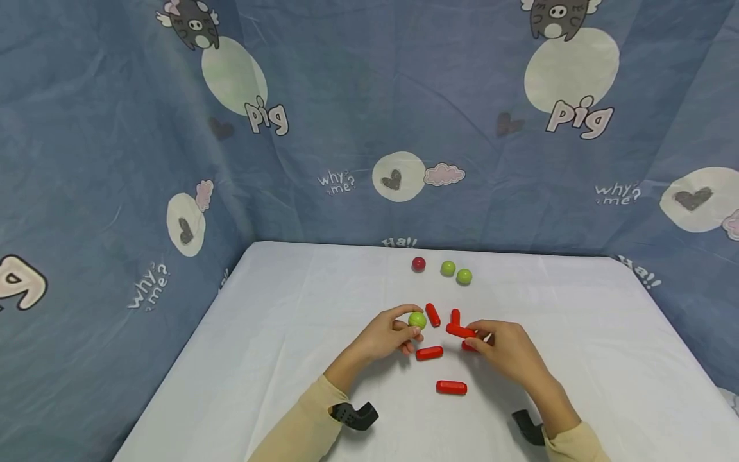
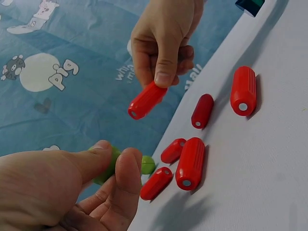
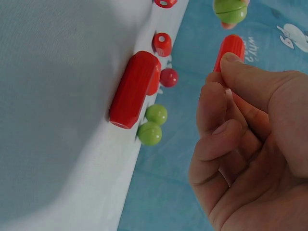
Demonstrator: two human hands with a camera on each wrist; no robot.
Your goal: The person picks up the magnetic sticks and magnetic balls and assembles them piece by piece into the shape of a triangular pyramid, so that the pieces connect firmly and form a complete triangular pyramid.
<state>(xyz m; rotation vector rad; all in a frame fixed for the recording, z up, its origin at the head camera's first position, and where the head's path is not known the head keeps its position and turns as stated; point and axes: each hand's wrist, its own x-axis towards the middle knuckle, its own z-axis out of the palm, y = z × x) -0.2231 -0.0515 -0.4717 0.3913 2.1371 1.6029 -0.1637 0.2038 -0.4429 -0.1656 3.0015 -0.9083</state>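
Note:
My left hand (image 1: 411,325) pinches a green ball (image 1: 417,319) between thumb and fingers just above the white table (image 1: 288,308). In the left wrist view the same ball (image 2: 108,164) shows between my thumb and forefinger. My right hand (image 1: 476,337) pinches a red cylinder (image 1: 460,331) by one end, its free end pointing at the ball. The right wrist view shows that cylinder (image 3: 230,50) under my thumb, with the held green ball (image 3: 230,10) beyond it. The two hands are a short gap apart.
Several more red cylinders lie around the hands: one (image 1: 432,314) behind the ball, one (image 1: 429,352) between the hands, one (image 1: 451,387) nearer me. A red ball (image 1: 418,264) and two green balls (image 1: 448,268) (image 1: 464,276) sit farther back. Blue printed cloth (image 1: 115,192) walls the table.

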